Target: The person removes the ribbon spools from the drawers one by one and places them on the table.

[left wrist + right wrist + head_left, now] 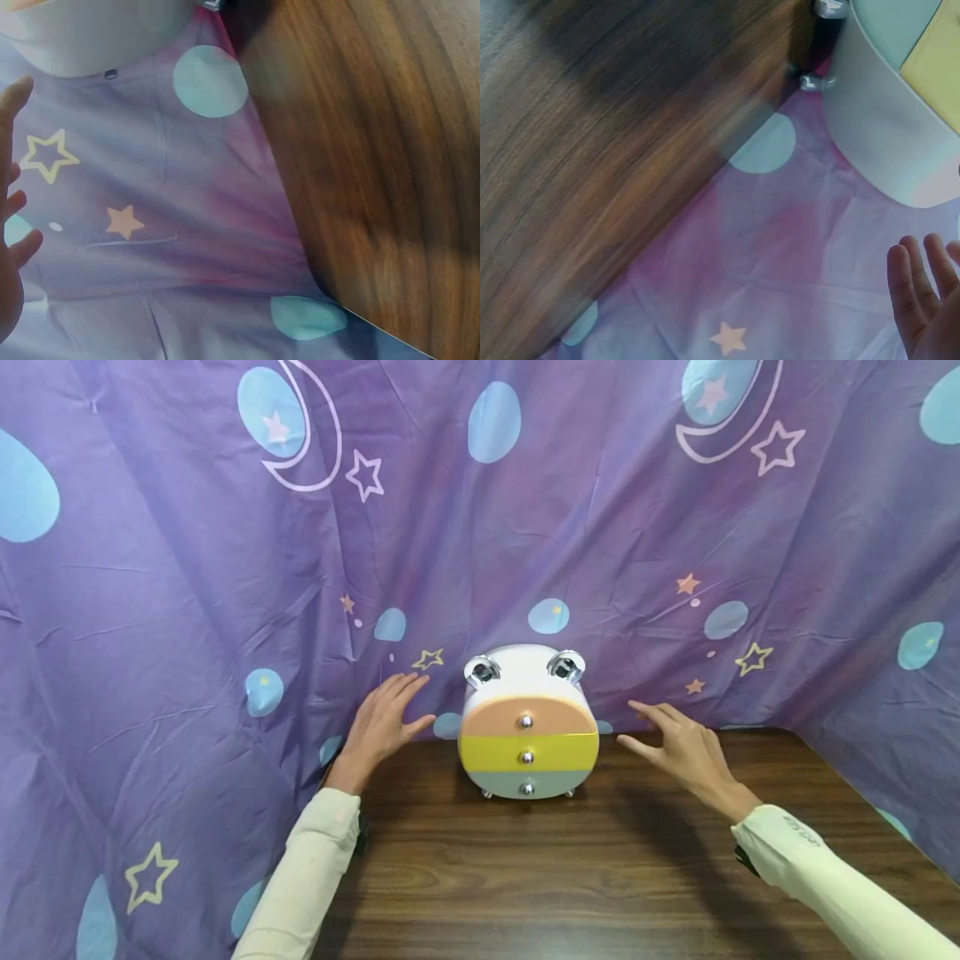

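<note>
A small white drawer box [525, 672] with two round silver-rimmed eyes on top stands upright near the back of the table. Its front carries an orange drawer [487, 718], a yellow drawer [487, 753] and a grey-green drawer [491, 783], each with a silver knob and all pushed in. My left hand [384, 717] is held up to the left of the box, fingers spread and apart from it. On the other side my right hand [686, 752] hovers with extended fingers, likewise holding nothing. In the right wrist view the box's white side [877, 127] shows above the fingers.
The box's short silver feet rest on a dark wooden table [480, 877]. Behind and to both sides hangs a purple curtain [600, 527] with stars, moons and blue spots, close behind the box. The table's back edge meets the cloth.
</note>
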`<state>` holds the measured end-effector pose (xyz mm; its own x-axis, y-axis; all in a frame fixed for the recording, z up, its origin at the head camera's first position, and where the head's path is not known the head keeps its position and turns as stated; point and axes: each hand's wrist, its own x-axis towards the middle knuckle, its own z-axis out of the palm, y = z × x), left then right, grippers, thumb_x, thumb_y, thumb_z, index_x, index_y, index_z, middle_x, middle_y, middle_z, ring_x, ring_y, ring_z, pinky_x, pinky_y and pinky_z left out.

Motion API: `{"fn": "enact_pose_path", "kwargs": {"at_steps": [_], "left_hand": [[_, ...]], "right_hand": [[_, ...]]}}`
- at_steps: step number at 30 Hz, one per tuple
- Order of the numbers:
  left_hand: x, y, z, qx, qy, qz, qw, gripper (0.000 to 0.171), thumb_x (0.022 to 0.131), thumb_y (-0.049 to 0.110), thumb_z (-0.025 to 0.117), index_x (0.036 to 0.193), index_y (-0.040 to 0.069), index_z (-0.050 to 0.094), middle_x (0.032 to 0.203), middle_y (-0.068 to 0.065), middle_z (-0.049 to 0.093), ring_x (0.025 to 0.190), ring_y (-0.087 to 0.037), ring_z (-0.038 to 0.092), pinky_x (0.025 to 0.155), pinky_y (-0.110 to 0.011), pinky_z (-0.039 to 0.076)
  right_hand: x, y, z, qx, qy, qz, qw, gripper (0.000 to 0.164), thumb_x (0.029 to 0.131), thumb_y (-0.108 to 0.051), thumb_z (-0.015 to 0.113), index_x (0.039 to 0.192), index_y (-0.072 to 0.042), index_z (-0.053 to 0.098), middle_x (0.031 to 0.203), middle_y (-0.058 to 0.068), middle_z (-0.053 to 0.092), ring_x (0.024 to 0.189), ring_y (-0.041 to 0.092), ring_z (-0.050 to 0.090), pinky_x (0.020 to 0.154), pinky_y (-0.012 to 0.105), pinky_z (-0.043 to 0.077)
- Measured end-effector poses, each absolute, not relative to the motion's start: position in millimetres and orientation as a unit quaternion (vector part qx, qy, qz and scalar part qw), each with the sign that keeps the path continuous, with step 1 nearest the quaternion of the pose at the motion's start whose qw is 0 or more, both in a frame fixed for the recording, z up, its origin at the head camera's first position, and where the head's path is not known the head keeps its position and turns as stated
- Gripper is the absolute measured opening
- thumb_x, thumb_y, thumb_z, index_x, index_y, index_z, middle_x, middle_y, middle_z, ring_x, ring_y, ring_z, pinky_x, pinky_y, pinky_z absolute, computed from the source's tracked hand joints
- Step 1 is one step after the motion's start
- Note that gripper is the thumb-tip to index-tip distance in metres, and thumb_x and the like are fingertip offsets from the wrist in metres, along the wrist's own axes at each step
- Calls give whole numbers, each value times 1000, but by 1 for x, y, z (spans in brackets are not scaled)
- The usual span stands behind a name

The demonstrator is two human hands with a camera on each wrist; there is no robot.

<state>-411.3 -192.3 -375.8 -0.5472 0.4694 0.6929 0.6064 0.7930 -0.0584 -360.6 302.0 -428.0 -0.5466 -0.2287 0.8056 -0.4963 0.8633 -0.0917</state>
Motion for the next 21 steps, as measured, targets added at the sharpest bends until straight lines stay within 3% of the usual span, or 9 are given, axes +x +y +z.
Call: {"fn": "enact_pose_path", "kwargs": {"at_steps": [5, 11, 21], "left_hand": [[-415, -187, -370, -324, -863, -98, 376, 69, 87, 38, 85, 145, 10, 61, 142, -15, 63, 132, -38, 56, 109, -55, 49], [-419, -181, -365, -337, -853, -100, 385, 69, 86, 39, 85, 144, 11, 62, 142, -13, 63, 131, -34, 57, 104, -55, 52], [-420, -173, -355, -351, -853, -99, 373, 68, 87, 37, 85, 145, 11, 61, 145, -13, 61, 132, -35, 56, 103, -54, 52]], "right_hand": [[-360, 295, -425, 225, -858, 155, 436, 65, 73, -34, 95, 131, -15, 72, 93, 1, 68, 53, 8, 49, 40, 28, 43], [-361, 288, -423, 232, -850, 159, 446, 67, 72, -35, 95, 132, -17, 72, 91, -1, 67, 59, 11, 57, 43, 31, 48], [-361, 276, -418, 250, -842, 155, 453, 71, 70, -33, 97, 133, -16, 71, 90, -1, 66, 60, 12, 58, 41, 31, 48]]}}
